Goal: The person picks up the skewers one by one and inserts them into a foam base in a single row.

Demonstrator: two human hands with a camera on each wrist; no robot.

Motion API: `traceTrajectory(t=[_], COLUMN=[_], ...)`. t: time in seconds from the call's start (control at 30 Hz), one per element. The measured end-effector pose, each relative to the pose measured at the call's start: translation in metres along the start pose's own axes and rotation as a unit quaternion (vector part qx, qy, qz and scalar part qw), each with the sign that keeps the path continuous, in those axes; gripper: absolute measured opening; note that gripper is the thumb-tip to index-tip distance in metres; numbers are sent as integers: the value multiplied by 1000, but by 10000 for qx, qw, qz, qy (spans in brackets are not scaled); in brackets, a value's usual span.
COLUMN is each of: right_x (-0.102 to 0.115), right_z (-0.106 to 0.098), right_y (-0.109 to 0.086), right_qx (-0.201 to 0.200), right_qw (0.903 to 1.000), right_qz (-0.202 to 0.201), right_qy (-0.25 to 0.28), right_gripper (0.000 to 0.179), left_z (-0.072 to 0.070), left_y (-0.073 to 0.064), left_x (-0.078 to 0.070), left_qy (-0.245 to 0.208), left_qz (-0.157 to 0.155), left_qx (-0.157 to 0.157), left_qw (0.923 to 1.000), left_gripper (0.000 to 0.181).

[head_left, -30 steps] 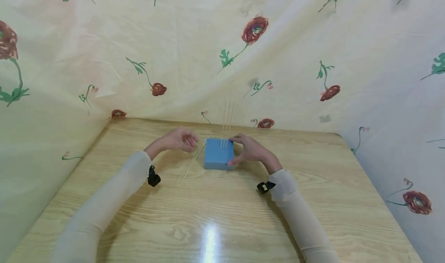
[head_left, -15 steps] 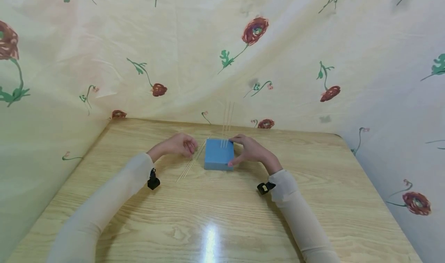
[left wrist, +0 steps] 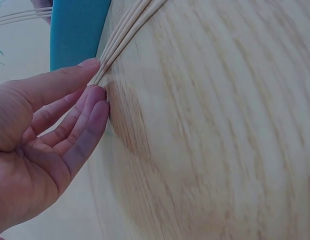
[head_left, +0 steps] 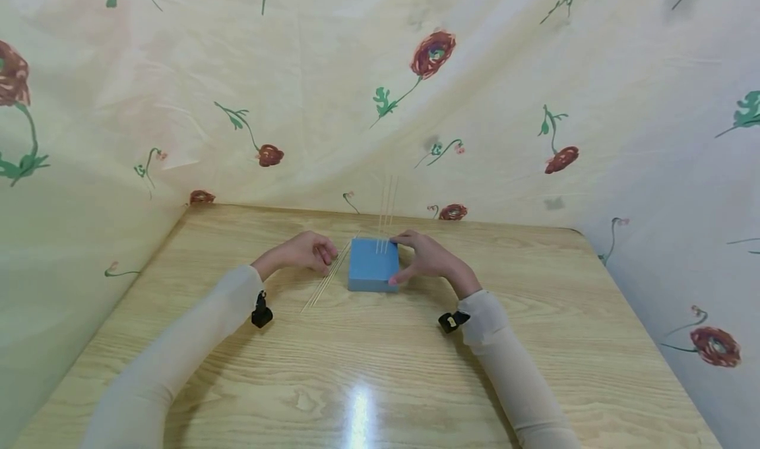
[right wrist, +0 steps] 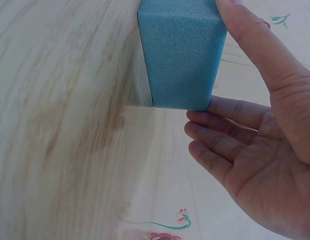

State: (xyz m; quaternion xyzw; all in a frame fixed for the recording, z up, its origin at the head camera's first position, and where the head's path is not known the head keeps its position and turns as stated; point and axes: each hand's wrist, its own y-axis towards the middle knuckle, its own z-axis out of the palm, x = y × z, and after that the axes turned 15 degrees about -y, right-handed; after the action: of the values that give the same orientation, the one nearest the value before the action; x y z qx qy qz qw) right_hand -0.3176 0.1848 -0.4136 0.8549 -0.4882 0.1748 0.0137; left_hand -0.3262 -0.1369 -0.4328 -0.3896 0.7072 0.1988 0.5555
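Note:
A blue foam block [head_left: 374, 268] lies on the table with 3 thin wooden skewers [head_left: 388, 215] standing upright near its back edge. My right hand [head_left: 427, 258] holds the block's right side, thumb at the front corner and fingertips at the back one; the right wrist view shows this grip on the foam block [right wrist: 182, 60]. Left of the block, several loose skewers [head_left: 323, 287] lie slantwise on the wood. My left hand [head_left: 305, 251] is at them, and in the left wrist view its thumb and fingertips pinch the skewers [left wrist: 127, 30] from both sides. How many are pinched is hidden.
The wooden table [head_left: 368, 357] reaches back to a flower-printed cloth [head_left: 332, 93] that hangs behind and on both sides. A small black camera [head_left: 261, 314] sits on the left wrist and another camera [head_left: 452, 320] on the right.
My left hand has come down and slightly nearer, from above the loose skewers to touching them, and its fingers have drawn together. My right hand and the block have stayed put.

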Motion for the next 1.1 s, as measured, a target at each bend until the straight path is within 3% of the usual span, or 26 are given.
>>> traceTrajectory(t=[1.1], right_x=[-3], right_z=[2], right_y=[0], right_qx=[-64], right_qw=[9999], right_qz=[-87], right_qy=[10], right_gripper=[104], left_z=[-3], left_y=[0], left_x=[10], left_qy=[-32], left_qz=[-333], left_qx=[-196], left_qw=[9992], left_gripper=[34])
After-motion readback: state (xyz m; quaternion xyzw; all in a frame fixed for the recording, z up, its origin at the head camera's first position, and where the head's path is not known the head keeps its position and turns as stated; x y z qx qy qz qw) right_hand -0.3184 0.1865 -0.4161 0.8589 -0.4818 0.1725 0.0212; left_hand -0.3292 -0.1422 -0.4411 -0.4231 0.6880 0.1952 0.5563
